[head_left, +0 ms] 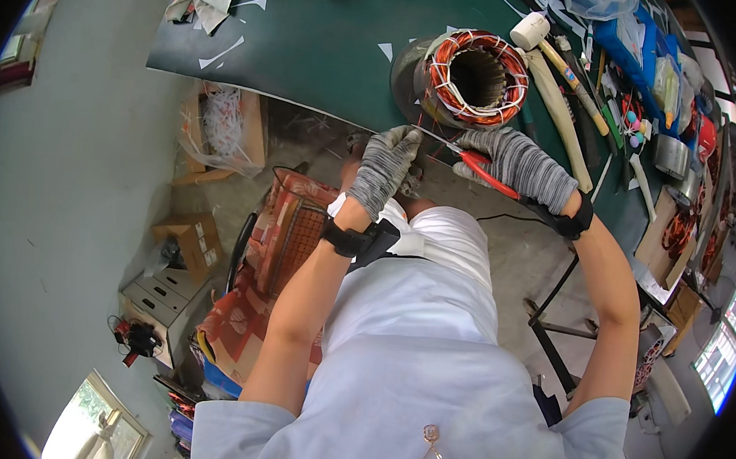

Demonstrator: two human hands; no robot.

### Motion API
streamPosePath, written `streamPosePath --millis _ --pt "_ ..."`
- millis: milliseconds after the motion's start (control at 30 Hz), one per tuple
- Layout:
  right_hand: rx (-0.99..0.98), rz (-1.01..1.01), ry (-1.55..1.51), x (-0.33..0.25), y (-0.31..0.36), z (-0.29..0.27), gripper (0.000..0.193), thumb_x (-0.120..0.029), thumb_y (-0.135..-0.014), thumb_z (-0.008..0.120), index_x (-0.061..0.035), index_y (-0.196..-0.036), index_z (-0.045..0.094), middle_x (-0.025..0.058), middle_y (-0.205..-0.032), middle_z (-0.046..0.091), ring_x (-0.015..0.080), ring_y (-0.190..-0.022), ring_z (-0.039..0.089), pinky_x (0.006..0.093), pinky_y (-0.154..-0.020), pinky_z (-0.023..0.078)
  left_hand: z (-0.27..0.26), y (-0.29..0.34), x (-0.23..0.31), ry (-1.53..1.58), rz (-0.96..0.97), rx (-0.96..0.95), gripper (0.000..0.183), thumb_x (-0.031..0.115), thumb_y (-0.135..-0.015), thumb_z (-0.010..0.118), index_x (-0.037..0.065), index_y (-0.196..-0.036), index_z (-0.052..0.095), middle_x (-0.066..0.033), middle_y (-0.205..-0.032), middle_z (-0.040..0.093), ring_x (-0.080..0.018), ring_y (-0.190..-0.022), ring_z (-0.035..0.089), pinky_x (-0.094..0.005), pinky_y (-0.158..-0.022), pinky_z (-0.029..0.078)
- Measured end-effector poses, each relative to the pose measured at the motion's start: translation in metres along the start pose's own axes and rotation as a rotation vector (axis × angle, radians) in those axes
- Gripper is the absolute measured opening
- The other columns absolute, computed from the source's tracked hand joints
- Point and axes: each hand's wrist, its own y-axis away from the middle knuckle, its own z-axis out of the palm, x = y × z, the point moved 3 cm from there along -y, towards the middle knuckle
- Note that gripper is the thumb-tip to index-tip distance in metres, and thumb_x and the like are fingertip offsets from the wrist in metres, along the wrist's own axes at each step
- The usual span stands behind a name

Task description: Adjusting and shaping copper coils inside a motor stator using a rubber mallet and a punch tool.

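Because the red-handled pliers (pixel 491 175) lie across the right hand (pixel 526 165) with its gloved fingers wrapped round them, that grip is closed, and the tool's nose is free to point toward the left hand (pixel 387 167). Thumb and fingers of the left hand are drawn together and seem to pinch a thin strand (pixel 433 135) that runs toward the pliers, likely to steady it; whether the tool's tips bite on it is too small to tell. Both hands meet at the frame's upper centre, just below the wire-wound metal ring (pixel 515 84), probably so that its copper windings stay within easy reach. That ring rests near the edge of the green table (pixel 329 48), its open end facing the camera, which leaves the bore and the white ties in plain sight. Toward the upper right, the mallet (pixel 531 31) lies beside the ring among other tools, presumably kept handy to the right arm. Left of centre, a box (pixel 255 136) of pale scraps sits below the table's edge, well apart from the hands.
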Motion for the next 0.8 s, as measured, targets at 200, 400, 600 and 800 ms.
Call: streamPosePath --millis 200,400,600,800 --pt "-0.191 0.148 0.021 -0.002 0.000 -0.012 0.038 -0.033 -0.078 0.061 -0.0036 -0.102 0.058 0.0153 -0.096 0.059 0.0297 -0.089 0.056 0.0345 -0.080 0.044 0.014 0.003 -0.008 0.008 0.074 0.072 0.022 0.022 -0.089 0.048 0.002 -0.087 0.058 0.0014 -0.061 0.050 -0.0050 -0.048 0.043 -0.0207 -0.044 0.038" --pt "-0.202 0.121 0.082 0.005 0.004 -0.020 0.040 -0.036 -0.078 0.060 -0.0040 -0.102 0.059 0.0146 -0.097 0.059 0.0291 -0.088 0.057 0.0342 -0.080 0.045 0.027 0.004 -0.021 0.158 0.190 0.115 0.021 0.016 -0.087 0.049 -0.002 -0.094 0.058 -0.0003 -0.058 0.049 -0.0066 -0.050 0.044 -0.0215 -0.047 0.039" --pt "-0.252 0.136 0.104 -0.001 -0.001 -0.027 0.044 -0.040 -0.077 0.060 -0.0046 -0.103 0.059 0.0142 -0.096 0.060 0.0287 -0.088 0.057 0.0344 -0.079 0.045 0.030 0.011 -0.009 0.064 0.269 0.156 0.019 0.013 -0.086 0.050 -0.002 -0.094 0.058 -0.0011 -0.060 0.050 -0.0067 -0.050 0.045 -0.0218 -0.047 0.039" --pt "-0.128 0.069 0.082 -0.008 0.000 -0.026 0.041 -0.036 -0.076 0.060 -0.0052 -0.103 0.058 0.0150 -0.089 0.062 0.0307 -0.081 0.059 0.0348 -0.076 0.047 0.035 0.017 -0.002 -0.073 0.253 0.130 0.019 0.012 -0.085 0.052 -0.003 -0.095 0.058 -0.0010 -0.059 0.051 -0.0067 -0.050 0.046 -0.0225 -0.047 0.039"
